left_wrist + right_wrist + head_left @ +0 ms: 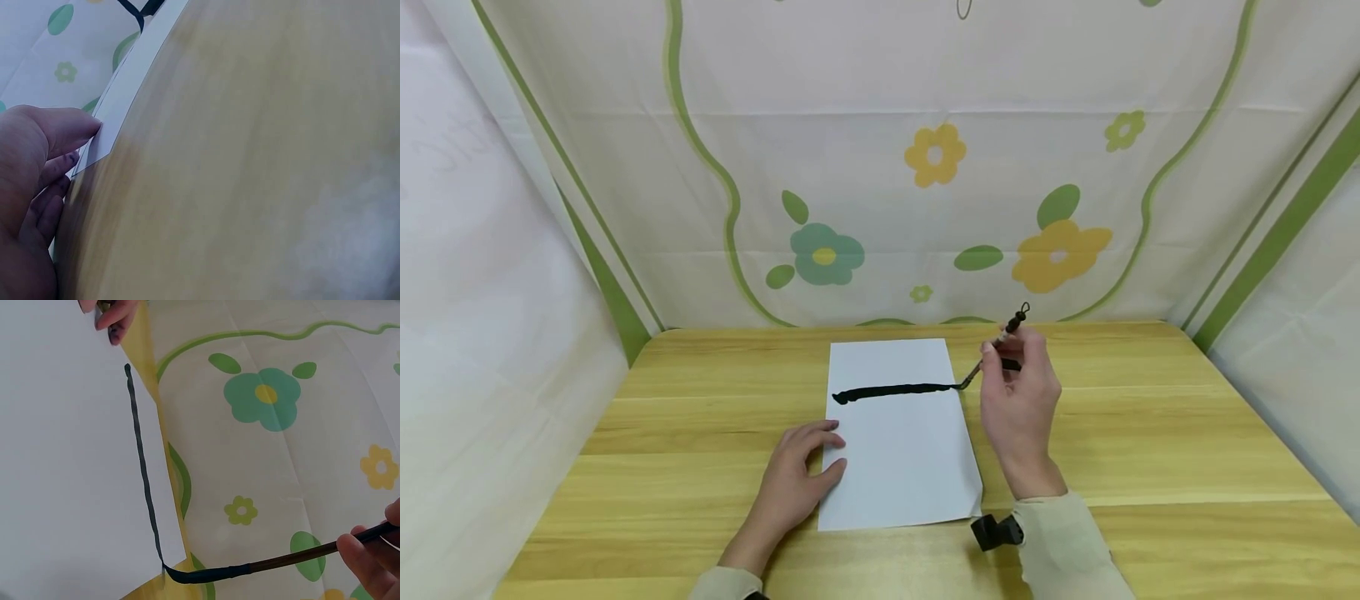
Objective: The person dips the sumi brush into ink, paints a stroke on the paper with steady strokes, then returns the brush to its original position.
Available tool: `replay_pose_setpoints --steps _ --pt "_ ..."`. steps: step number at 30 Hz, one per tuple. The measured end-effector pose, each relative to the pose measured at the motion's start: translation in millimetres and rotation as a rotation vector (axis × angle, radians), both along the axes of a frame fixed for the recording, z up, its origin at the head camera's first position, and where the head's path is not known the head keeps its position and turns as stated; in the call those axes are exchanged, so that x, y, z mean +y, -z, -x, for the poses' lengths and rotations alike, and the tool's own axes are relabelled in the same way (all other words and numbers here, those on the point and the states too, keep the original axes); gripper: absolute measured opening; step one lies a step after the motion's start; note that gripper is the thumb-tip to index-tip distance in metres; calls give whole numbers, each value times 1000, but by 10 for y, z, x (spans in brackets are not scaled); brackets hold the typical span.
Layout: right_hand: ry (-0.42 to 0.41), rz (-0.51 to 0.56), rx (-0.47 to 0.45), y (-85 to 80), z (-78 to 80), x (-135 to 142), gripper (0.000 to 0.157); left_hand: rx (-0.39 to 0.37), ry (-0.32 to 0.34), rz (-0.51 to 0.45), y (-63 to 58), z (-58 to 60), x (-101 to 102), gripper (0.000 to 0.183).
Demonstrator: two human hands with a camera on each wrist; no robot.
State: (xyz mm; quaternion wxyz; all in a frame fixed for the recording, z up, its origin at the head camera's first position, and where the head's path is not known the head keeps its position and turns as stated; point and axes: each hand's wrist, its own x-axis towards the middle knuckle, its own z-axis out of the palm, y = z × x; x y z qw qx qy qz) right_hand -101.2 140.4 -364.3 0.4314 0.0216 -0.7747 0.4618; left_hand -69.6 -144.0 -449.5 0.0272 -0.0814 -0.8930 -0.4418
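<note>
A white sheet of paper lies on the wooden table, its lower right corner slightly curled. Across its upper part runs a thick black ink stroke, from near the left edge to the right edge. My right hand pinches an ink brush by its handle, just right of the paper. The brush's dark bristles bend at the stroke's right end, by the sheet's edge. My left hand rests with relaxed fingers on the paper's left edge, below the stroke; dark smudges mark its fingertips.
Behind the wooden table hangs a white cloth printed with flowers and green lines. White cloth sides flank the table. A black wrist device sits at my right cuff, close to the paper's lower right corner.
</note>
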Motion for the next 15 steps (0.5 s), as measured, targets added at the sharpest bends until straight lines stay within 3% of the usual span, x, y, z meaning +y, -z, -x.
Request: replay_pose_setpoints --steps 15 --pt "-4 79 18 -99 -40 83 24 37 2 12 17 -1 -1 18"
